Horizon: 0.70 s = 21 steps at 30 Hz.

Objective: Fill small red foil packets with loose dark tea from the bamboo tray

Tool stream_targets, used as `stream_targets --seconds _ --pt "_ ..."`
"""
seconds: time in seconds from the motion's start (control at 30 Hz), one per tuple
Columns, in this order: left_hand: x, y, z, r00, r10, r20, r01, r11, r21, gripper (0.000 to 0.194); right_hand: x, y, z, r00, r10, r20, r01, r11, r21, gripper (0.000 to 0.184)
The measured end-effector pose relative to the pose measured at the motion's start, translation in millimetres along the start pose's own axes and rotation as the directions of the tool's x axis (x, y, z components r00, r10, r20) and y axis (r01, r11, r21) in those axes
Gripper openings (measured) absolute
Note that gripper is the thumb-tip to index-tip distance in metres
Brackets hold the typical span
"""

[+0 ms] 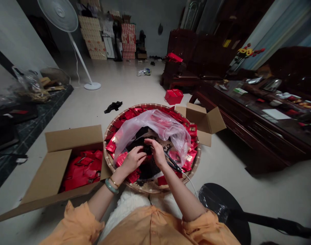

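My left hand (133,160) and my right hand (156,152) meet over a round woven bamboo basket (152,186). Between them, a small red packet (145,158) is mostly hidden by my fingers; my left hand seems to grip it. A black corded tong-like tool (173,162) lies in my right palm, its white cord (189,183) trailing down. Dark loose tea leaves (146,170) are heaped beneath my hands. A translucent plastic bag (155,131) billows behind them, with several shiny red packets (129,114) along the basket's inner edge.
An open cardboard box (68,143) full of red packets stands to my left, and another open box (200,119) sits behind the basket. A black round stand (219,207) is at my lower right, a dark wooden table (229,112) at right.
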<state>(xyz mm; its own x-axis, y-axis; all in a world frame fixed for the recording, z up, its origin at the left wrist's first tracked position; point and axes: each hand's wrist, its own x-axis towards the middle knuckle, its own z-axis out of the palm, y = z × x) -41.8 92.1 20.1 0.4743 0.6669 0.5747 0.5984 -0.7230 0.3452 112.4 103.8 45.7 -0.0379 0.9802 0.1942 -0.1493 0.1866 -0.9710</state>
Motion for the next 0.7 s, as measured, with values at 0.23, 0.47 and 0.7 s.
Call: stream_targets --seconds 0.23,0.47,0.7 --pt "-2 2 -2.9 0.999 -0.033 0.024 0.034 0.999 -0.027 0.016 -9 -10 -10 0.976 -0.091 0.199 0.151 0.939 -0.311 0.034" --pt "-5 1 -3.8 0.999 -0.032 0.041 0.033 0.999 -0.018 0.015 -8 -12 -21 0.941 -0.071 0.330 0.209 0.891 -0.404 0.039" --pt "-6 6 -9.0 0.997 0.014 0.074 -0.016 1.000 0.023 0.014 -18 -29 -21 0.862 0.095 0.498 0.403 0.469 -0.786 0.025"
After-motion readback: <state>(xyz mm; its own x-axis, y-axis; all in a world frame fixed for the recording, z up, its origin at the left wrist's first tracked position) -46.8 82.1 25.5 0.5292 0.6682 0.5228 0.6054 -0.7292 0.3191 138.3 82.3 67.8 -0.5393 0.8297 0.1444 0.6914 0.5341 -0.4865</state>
